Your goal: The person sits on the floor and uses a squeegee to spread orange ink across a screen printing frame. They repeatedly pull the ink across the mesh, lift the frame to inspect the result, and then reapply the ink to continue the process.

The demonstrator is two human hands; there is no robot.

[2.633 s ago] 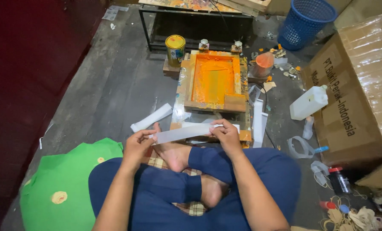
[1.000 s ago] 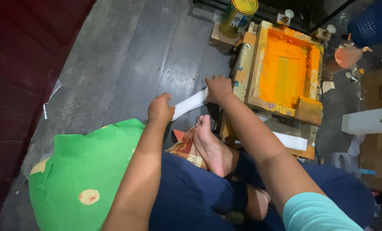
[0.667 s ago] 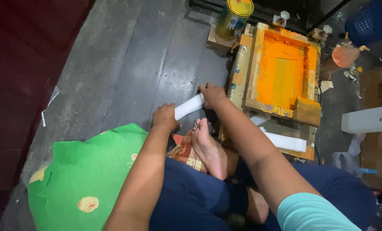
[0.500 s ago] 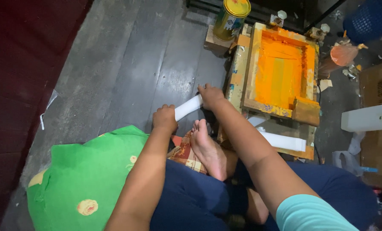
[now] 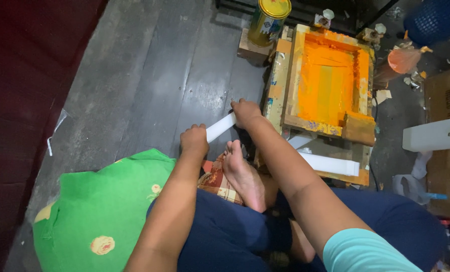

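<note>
Both hands grip one white strip (image 5: 221,127) above the floor (image 5: 149,80) — left hand (image 5: 193,142) closed on its lower end, right hand (image 5: 246,112) closed on its upper end. Orange-inked frame (image 5: 330,80) lies at 2 o'clock from the strip — can (image 5: 269,20) at 1 o'clock. Green cloth (image 5: 99,211) at 7 o'clock.
</note>
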